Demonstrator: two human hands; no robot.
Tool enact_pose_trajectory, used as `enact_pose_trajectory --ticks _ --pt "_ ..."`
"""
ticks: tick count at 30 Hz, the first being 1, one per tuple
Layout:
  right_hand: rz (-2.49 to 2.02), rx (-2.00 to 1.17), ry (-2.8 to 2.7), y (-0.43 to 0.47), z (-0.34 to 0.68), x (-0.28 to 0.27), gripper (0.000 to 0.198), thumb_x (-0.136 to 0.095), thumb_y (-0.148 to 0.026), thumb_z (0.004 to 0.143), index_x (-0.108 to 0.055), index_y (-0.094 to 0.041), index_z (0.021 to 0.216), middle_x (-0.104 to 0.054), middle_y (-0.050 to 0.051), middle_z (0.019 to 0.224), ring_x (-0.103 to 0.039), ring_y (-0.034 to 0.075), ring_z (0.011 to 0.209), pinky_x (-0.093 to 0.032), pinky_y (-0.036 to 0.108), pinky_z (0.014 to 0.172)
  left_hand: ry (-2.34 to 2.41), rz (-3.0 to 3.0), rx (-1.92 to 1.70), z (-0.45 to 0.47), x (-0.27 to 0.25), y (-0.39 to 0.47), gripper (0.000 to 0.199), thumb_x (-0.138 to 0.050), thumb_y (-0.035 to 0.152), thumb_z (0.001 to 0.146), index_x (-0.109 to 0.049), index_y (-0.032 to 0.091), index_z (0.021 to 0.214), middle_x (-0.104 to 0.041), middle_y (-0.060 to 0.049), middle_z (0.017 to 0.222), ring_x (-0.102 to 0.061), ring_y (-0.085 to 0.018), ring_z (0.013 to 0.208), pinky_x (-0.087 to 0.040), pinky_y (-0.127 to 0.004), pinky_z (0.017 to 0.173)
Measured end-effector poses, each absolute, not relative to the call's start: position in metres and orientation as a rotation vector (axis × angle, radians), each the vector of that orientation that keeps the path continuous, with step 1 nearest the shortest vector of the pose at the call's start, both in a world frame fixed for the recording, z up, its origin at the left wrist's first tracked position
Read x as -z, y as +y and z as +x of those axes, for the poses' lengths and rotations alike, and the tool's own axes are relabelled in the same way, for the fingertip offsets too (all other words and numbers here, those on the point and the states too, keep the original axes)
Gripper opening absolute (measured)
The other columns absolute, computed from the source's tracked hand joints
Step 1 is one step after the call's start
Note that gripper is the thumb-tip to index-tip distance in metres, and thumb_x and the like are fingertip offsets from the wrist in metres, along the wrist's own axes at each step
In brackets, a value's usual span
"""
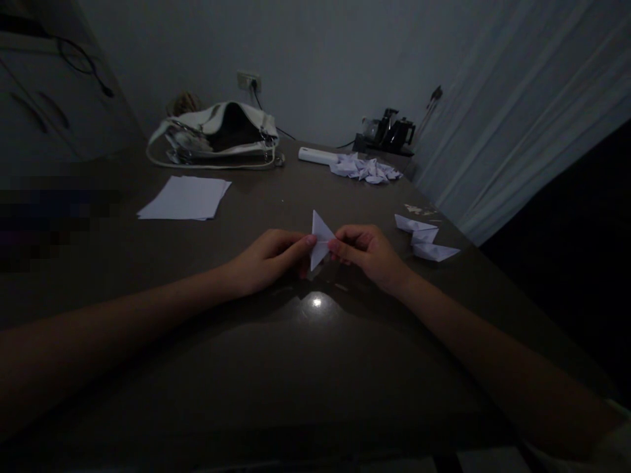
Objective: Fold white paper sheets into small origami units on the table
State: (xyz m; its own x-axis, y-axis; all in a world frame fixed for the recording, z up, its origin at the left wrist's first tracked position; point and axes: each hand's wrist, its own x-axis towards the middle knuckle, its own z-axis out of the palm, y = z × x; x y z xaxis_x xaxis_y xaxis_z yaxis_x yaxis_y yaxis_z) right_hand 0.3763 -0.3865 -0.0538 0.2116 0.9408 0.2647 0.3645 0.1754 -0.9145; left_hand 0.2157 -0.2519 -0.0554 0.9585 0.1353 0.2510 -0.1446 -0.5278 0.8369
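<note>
Between my two hands is a small piece of folded white paper (320,231), shaped like a triangle with its point to the right. My left hand (276,257) pinches its left edge, the thumb lying on top. At the right point, my right hand (363,253) grips the paper between thumb and curled fingers. Both hands are just above the dark tabletop (315,368). Right of my right hand lie several folded white paper pieces (424,238) in a zigzag group.
A stack of white paper sheets (183,198) lies at the left. Behind it sits a white handbag (221,135). Further back are a white-handled object (316,156), a pile of folded paper pieces (367,169) and a black tray with a kettle (401,133). A pale curtain (497,118) hangs at the right.
</note>
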Motion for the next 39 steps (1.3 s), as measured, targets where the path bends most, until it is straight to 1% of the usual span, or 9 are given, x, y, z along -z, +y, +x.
enact_pose_trajectory --ticks 7,11,16,18,21,24,29,35,39 --pt "-1.340 -0.621 -1.306 -0.3881 0.3760 0.0537 0.035 -0.071 -0.048 0.077 -0.061 -0.016 0.066 -0.059 -0.001 0.064 -0.052 0.010 0.059 -0.039 0.023 0.056 -0.055 2.097 -0.288 0.2154 0.0537 -0.2546 0.039 -0.040 0.043 0.097 -0.062 0.013 0.087 -0.061 0.001 0.067 -0.055 -0.011 0.062 -0.041 -0.019 0.058" --pt "-1.369 -0.574 -1.318 -0.3877 0.3759 0.0533 0.037 -0.070 -0.049 0.078 -0.059 -0.016 0.065 -0.056 -0.001 0.062 -0.048 0.009 0.056 -0.037 0.022 0.053 -0.048 2.179 -0.240 0.2157 0.0529 -0.2556 0.041 -0.038 0.039 0.098 -0.065 0.013 0.081 -0.060 0.001 0.060 -0.055 -0.010 0.055 -0.040 -0.017 0.054" --pt "-1.401 -0.673 -1.307 -0.3861 0.3762 0.0540 0.034 -0.067 -0.046 0.080 -0.057 -0.016 0.069 -0.056 -0.002 0.064 -0.047 0.008 0.054 -0.036 0.021 0.051 -0.046 2.241 -0.238 0.2151 0.0519 -0.2554 0.038 -0.039 0.035 0.098 -0.061 0.013 0.076 -0.060 0.002 0.056 -0.056 -0.009 0.051 -0.040 -0.016 0.052" --pt "-1.421 -0.669 -1.332 -0.3860 0.3764 0.0543 0.035 -0.066 -0.049 0.080 -0.058 -0.015 0.070 -0.055 -0.002 0.064 -0.047 0.008 0.055 -0.036 0.021 0.051 -0.057 2.259 -0.231 0.2148 0.0517 -0.2553 0.038 -0.039 0.034 0.097 -0.060 0.014 0.074 -0.059 0.002 0.054 -0.054 -0.008 0.049 -0.039 -0.015 0.050" --pt "-1.476 -0.620 -1.384 -0.3862 0.3771 0.0547 0.043 -0.065 -0.056 0.078 -0.058 -0.015 0.067 -0.053 -0.002 0.062 -0.046 0.009 0.055 -0.035 0.022 0.050 -0.060 2.269 -0.210 0.2146 0.0515 -0.2552 0.039 -0.039 0.034 0.097 -0.060 0.014 0.071 -0.058 0.003 0.053 -0.053 -0.007 0.048 -0.039 -0.015 0.050" --pt "-1.501 -0.570 -1.412 -0.3866 0.3775 0.0542 0.048 -0.065 -0.060 0.077 -0.056 -0.015 0.062 -0.051 -0.002 0.058 -0.043 0.009 0.053 -0.033 0.022 0.050 -0.059 2.255 -0.183 0.2143 0.0517 -0.2546 0.042 -0.038 0.037 0.097 -0.062 0.013 0.073 -0.059 0.002 0.055 -0.054 -0.008 0.050 -0.039 -0.015 0.049" --pt "-1.478 -0.506 -1.377 -0.3871 0.3770 0.0525 0.047 -0.066 -0.059 0.077 -0.057 -0.016 0.061 -0.052 -0.002 0.058 -0.043 0.009 0.053 -0.032 0.023 0.051 -0.059 2.227 -0.205 0.2142 0.0518 -0.2532 0.040 -0.041 0.040 0.096 -0.064 0.013 0.076 -0.060 0.001 0.056 -0.055 -0.009 0.050 -0.039 -0.016 0.049" --pt "-1.464 -0.634 -1.283 -0.3849 0.3763 0.0546 0.044 -0.069 -0.058 0.075 -0.059 -0.016 0.068 -0.055 -0.002 0.061 -0.044 0.008 0.051 -0.034 0.022 0.049 -0.071 2.223 -0.185 0.2150 0.0501 -0.2539 0.041 -0.041 0.039 0.096 -0.062 0.014 0.070 -0.061 0.001 0.053 -0.055 -0.009 0.048 -0.039 -0.017 0.049" --pt "-1.417 -0.672 -1.282 -0.3843 0.3777 0.0558 0.042 -0.068 -0.056 0.077 -0.059 -0.016 0.069 -0.056 -0.002 0.061 -0.045 0.007 0.051 -0.034 0.021 0.048 -0.053 2.165 -0.177 0.2148 0.0507 -0.2547 0.042 -0.041 0.043 0.095 -0.065 0.013 0.078 -0.061 0.000 0.059 -0.056 -0.011 0.054 -0.039 -0.018 0.051"
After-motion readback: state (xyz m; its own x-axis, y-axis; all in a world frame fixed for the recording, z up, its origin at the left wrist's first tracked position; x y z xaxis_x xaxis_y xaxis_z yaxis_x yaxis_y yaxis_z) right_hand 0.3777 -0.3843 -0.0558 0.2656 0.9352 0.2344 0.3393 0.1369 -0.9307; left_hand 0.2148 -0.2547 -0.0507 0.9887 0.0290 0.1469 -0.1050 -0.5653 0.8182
